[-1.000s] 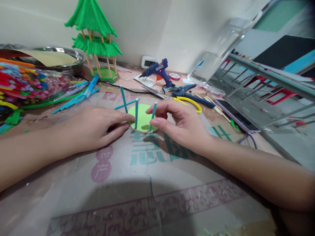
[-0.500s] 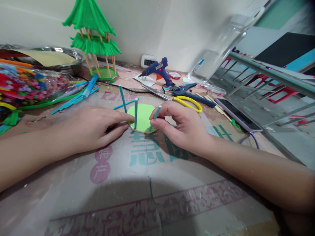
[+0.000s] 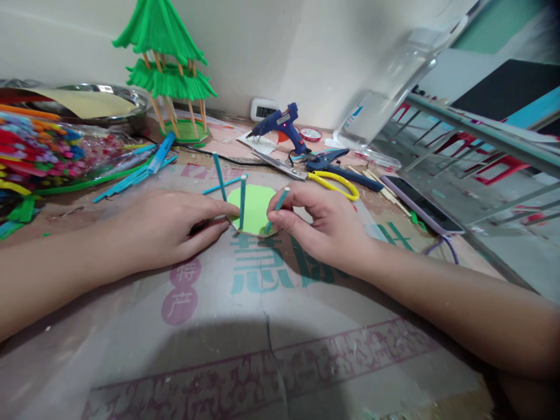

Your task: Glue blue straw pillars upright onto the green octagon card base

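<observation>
A light green card base (image 3: 257,204) with a many-sided edge lies on the table covering. At its left edge my left hand (image 3: 175,224) grips it, index finger over the rim and thumb at the near side. My right hand (image 3: 326,221) pinches a short blue stick (image 3: 281,199) between thumb and index finger. That stick leans a little right, its lower end at the base's near right edge. Another blue stick (image 3: 242,201) stands upright at the near left of the base. Behind my left fingertips, a third blue stick (image 3: 219,177) tilts left.
Behind the base lie yellow-handled scissors (image 3: 335,182), blue pliers (image 3: 332,160) and a blue glue gun (image 3: 280,125). A green-roofed pavilion model (image 3: 168,76) stands at the back left. Bagged coloured pieces (image 3: 48,151) are at left, a phone (image 3: 422,204) at right.
Almost nothing differs. The view has shifted very slightly, while both hands keep their places at the base and the stick.
</observation>
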`<state>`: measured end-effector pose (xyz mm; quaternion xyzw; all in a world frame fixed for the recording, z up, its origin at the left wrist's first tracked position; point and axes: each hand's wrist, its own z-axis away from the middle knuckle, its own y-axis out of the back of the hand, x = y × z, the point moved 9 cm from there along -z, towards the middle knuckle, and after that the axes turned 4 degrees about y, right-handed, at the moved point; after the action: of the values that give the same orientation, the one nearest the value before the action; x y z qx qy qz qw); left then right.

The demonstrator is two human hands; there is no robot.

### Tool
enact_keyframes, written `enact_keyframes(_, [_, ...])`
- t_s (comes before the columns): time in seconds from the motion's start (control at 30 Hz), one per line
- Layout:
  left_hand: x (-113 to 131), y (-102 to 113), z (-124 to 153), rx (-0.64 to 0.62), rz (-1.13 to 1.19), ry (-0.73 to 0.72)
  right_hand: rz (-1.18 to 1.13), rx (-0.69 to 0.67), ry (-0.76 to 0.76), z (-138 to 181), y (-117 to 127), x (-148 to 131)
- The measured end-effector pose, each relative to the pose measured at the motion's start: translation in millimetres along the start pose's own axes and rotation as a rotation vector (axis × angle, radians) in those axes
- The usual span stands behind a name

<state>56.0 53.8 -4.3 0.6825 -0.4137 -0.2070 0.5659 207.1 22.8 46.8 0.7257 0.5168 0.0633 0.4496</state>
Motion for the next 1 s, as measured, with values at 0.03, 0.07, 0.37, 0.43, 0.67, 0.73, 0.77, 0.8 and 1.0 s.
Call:
enact_keyframes(0.03, [-0.3,0.0,0.1,0.001,0.001,0.002,0.005,-0.002,0.008,-0.2,0.0,-0.8])
enact_keyframes(0.07, [-0.3,0.0,0.1,0.002,-0.001,0.003,0.011,-0.004,0.016,-0.4,0.0,-1.6])
enact_keyframes(0.37, [2.4,1.0,-1.5,-0.011,-0.018,0.008,0.06,-0.029,0.056,-1.4,-1.7,-4.8])
enact_keyframes(0.43, [1.6,0.6,-1.3,-0.015,-0.013,0.011,0.049,-0.025,0.055,-1.7,-1.7,-4.5])
enact_keyframes(0.67, [2.0,0.1,-1.0,-0.01,-0.025,-0.007,0.036,-0.028,0.042,-1.5,-2.2,-3.0])
enact_keyframes(0.73, [2.0,-0.3,-1.2,-0.015,-0.016,-0.004,0.018,-0.02,0.04,-0.6,-2.3,-2.2])
enact_keyframes(0.77, [2.1,-0.4,-1.2,-0.017,-0.015,-0.004,0.005,-0.013,0.035,0.0,-2.3,-1.3])
enact_keyframes(0.8, [2.4,-0.4,-1.2,-0.018,-0.015,-0.007,-0.009,-0.004,0.024,0.9,-2.0,-0.1])
enact_keyframes(1.0, [2.9,0.6,-0.1,0.0,-0.035,-0.026,-0.146,0.063,-0.042,4.3,2.8,4.5])
